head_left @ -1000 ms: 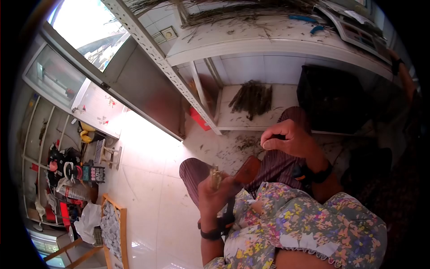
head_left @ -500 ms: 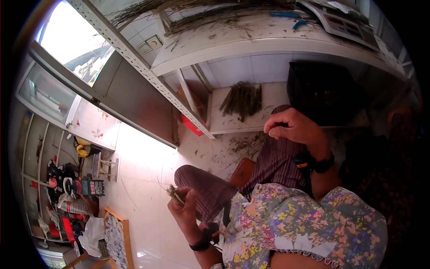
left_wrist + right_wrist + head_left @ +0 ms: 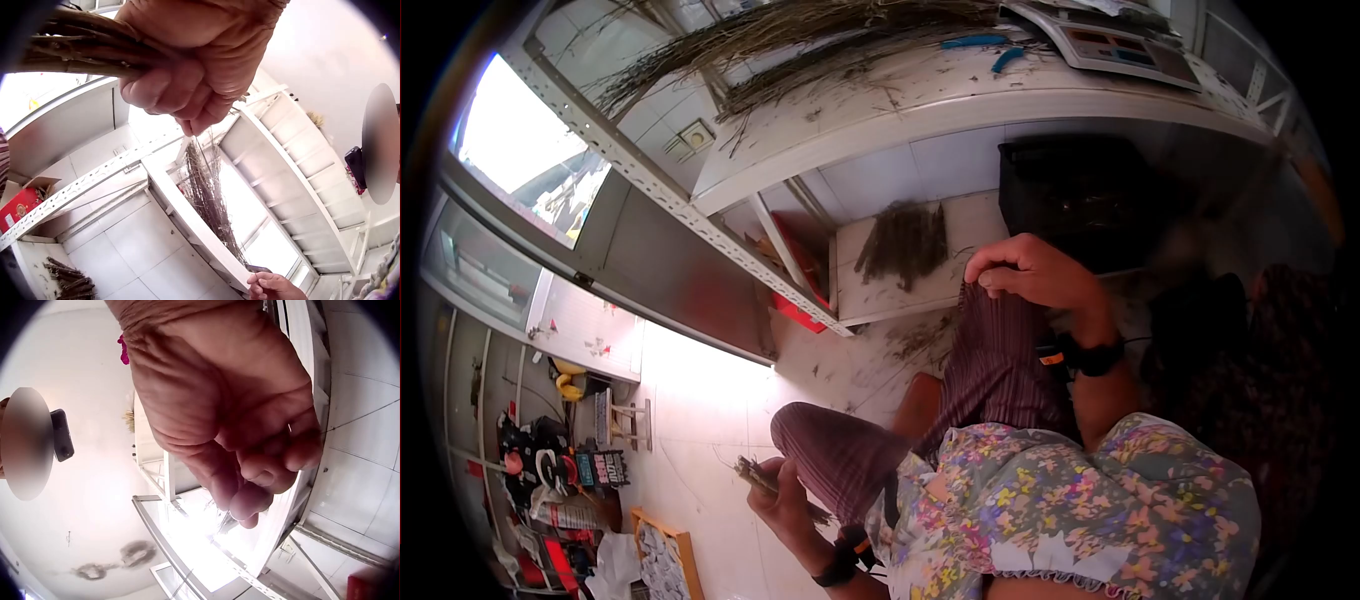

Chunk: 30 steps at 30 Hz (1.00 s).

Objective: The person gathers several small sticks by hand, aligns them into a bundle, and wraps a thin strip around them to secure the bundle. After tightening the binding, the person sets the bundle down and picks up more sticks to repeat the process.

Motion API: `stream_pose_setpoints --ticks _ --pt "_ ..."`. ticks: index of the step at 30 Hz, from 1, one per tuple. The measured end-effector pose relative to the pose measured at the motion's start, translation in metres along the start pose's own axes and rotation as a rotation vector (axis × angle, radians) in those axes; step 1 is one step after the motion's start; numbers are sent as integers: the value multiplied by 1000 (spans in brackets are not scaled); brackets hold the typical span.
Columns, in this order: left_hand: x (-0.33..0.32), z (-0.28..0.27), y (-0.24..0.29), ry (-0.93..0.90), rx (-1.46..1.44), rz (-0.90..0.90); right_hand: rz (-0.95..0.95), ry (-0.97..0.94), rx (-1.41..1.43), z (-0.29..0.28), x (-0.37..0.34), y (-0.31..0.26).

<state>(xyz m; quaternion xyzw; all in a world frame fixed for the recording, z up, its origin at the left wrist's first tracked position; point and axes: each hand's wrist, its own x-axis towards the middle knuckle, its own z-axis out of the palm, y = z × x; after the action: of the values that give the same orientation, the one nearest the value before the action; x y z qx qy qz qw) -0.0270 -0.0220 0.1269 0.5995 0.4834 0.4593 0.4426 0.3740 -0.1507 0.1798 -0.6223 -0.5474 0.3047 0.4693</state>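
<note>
My left hand [image 3: 785,505], low beside the left knee, grips a short bundle of dry stems [image 3: 757,475]. In the left wrist view the stems [image 3: 81,47] stick out from the curled fingers [image 3: 169,87] towards the left. My right hand [image 3: 1045,270] hovers over the other knee, well apart from the bundle. Its fingers [image 3: 265,472] are bent in and the thumb lies against them, with no object showing between. A thin dark line [image 3: 362,416] runs from beside these fingers across the tiled wall.
Long dry stems [image 3: 800,50], a blue-handled tool [image 3: 975,42] and a scale [image 3: 1130,55] lie on the upper shelf [image 3: 820,125]. Below are cut stem bundles [image 3: 905,245] and a black crate [image 3: 1050,190]. A red box [image 3: 800,312] stands near the shelf's post.
My left hand has carried the stem bundle left and down, from before the lap to outside the left knee. The right hand stays above its knee. The head view has turned slightly.
</note>
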Motion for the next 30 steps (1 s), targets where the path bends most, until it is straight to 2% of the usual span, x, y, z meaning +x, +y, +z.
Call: stream_pose_setpoints --ticks 8,17,20,23,24,27,28,30 --pt "2 -10 -5 49 -33 -23 1 32 30 -7 -1 10" --pt "2 -16 1 119 -65 -37 85 73 84 -16 -2 15" --pt "3 -16 -6 102 -69 -48 15 87 169 -16 -1 27" --pt "8 -19 -25 77 -9 -48 -49 94 5 -17 -2 30" --pt "14 -22 -35 79 116 -64 -40 88 13 -17 -2 29" --pt "20 -17 -50 62 287 66 -40 69 16 -14 0 25" --pt "15 -9 -33 67 276 -30 -55 63 3 -12 1 26" --pt "13 0 -18 29 241 -15 -52 42 4 -7 1 24"
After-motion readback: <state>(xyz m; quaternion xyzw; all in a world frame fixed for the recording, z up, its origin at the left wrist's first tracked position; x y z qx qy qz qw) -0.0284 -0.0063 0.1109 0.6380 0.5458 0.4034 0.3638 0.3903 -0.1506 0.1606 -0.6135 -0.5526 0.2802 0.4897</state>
